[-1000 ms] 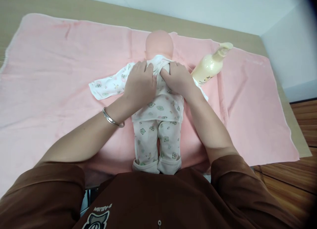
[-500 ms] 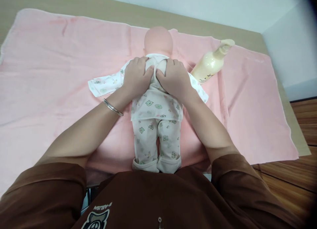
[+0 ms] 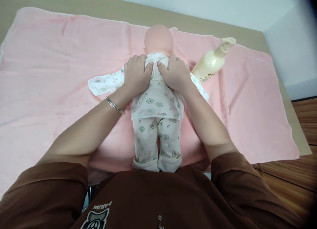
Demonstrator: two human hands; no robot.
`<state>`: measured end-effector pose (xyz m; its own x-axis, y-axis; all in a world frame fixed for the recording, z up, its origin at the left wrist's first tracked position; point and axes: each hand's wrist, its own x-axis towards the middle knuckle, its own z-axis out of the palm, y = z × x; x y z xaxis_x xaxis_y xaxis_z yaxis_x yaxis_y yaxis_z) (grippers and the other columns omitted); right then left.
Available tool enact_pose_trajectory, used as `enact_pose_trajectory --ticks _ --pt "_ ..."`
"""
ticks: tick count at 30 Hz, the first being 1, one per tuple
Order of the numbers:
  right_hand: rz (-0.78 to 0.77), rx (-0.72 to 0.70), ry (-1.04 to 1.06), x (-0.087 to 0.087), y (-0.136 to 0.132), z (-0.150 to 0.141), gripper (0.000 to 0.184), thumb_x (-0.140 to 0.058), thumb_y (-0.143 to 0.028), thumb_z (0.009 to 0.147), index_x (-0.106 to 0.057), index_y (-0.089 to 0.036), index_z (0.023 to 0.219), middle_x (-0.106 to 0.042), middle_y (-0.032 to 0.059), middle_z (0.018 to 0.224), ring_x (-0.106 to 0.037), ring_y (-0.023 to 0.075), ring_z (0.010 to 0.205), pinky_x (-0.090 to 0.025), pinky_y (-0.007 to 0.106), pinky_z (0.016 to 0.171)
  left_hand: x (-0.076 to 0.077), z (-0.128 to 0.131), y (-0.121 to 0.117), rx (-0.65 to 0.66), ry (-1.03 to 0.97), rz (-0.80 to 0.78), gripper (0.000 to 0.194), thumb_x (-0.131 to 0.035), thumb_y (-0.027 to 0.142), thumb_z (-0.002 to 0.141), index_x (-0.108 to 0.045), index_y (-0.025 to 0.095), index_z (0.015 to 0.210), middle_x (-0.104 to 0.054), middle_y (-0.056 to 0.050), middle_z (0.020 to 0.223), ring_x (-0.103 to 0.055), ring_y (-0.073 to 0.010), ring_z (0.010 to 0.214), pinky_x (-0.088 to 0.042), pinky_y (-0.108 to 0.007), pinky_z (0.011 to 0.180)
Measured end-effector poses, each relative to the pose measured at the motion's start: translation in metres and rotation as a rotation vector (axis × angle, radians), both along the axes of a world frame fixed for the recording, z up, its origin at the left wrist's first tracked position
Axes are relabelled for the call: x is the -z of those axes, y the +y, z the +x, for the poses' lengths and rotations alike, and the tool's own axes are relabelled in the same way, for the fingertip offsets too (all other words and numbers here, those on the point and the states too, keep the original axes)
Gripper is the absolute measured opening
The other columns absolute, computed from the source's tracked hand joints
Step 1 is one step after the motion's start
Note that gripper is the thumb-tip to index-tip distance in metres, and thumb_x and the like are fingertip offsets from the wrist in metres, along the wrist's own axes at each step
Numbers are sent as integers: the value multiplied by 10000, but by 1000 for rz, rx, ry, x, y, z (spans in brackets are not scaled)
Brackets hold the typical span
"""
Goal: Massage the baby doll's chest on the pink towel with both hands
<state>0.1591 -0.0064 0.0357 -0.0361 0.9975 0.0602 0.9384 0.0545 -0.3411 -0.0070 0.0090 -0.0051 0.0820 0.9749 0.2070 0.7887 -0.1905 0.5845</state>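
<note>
A baby doll (image 3: 158,96) lies face down, its bald head (image 3: 158,40) away from me. It wears a white printed shirt (image 3: 158,105) and matching trousers (image 3: 146,138) with turned-up cuffs. My left hand (image 3: 137,73) is curled over the doll's left shoulder, thumb pressed on the upper back. Over the right shoulder, my right hand (image 3: 176,72) grips in the same way. Both thumbs point up towards the neck, with creased shirt cloth between them. The shirt's sleeves (image 3: 106,83) stretch out to the sides. Parts of the shoulders are hidden under my fingers.
A pink blanket (image 3: 61,57) spreads beneath the doll, over a light wooden table (image 3: 247,32). To the right, a pale yellow pump bottle (image 3: 209,63) lies tilted beside the right sleeve. A white wall (image 3: 223,7) stands behind the table's far edge.
My thumbs have moved up the doll's back towards the neck and straightened. The shirt cloth bunched between my hands has flattened out lower down. The bottle and blanket stay in place.
</note>
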Motion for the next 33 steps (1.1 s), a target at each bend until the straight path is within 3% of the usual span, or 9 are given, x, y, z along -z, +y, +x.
enact_pose_trajectory --ticks 12,17,20,23,25,28,31,33 --pt "-30 56 13 1 3 -3 519 -385 -547 1093 -551 -97 1291 -612 201 1350 -568 404 1375 -406 656 1190 -8 0 -2 16 68 -72 644 -144 554 991 -519 239 1407 -551 -106 1359 -422 -327 1291 -280 -536 1129" --pt "-47 54 16 0 3 0 512 -336 -519 1106 -548 -100 1309 -607 194 1366 -568 400 1376 -405 656 1197 -18 -1 -27 184 19 38 693 -182 655 1013 -523 238 1449 -581 -123 1380 -443 -367 1354 -299 -575 1200" --pt "-46 32 3 1 5 3 489 -325 -502 1113 -548 -117 1316 -612 185 1365 -575 397 1362 -423 659 1187 -25 3 -45 275 6 136 604 -224 599 1041 -531 278 1451 -557 -110 1437 -398 -370 1446 -287 -569 1274" --pt "-10 4 -9 -1 3 3 500 -330 -516 1115 -570 -118 1298 -627 179 1333 -592 400 1325 -450 662 1165 -27 5 -46 271 15 150 517 -243 520 1065 -594 232 1313 -582 -153 1351 -482 -361 1352 -368 -562 1241" --pt "23 10 -65 -7 -6 0 526 -327 -513 1116 -576 -93 1312 -620 202 1335 -589 403 1321 -471 645 1159 -26 3 -37 251 -5 128 484 -255 558 1066 -618 250 1153 -621 -139 1239 -536 -336 1231 -441 -562 1155" --pt "85 -76 -194 -17 -31 -11 554 -304 -447 1109 -564 -29 1365 -597 259 1349 -572 421 1332 -499 611 1159 -25 -3 -22 193 -70 83 507 -284 680 1028 -605 289 1047 -666 -74 1172 -546 -303 1175 -450 -529 1104" --pt "123 -211 -208 -21 -58 -23 578 -240 -315 1088 -452 16 1511 -504 283 1537 -458 415 1500 -386 570 1318 -25 -9 -12 166 -65 -7 587 -257 717 1007 -638 280 1102 -687 -65 1181 -547 -310 1178 -418 -514 1084" --pt "125 -213 -172 -20 -66 -28 601 -225 -255 1079 -349 45 1585 -391 266 1665 -349 388 1606 -292 514 1391 -25 -11 -10 177 -45 -58 631 -200 701 1020 -645 280 1171 -683 -68 1190 -537 -322 1202 -375 -528 1105"
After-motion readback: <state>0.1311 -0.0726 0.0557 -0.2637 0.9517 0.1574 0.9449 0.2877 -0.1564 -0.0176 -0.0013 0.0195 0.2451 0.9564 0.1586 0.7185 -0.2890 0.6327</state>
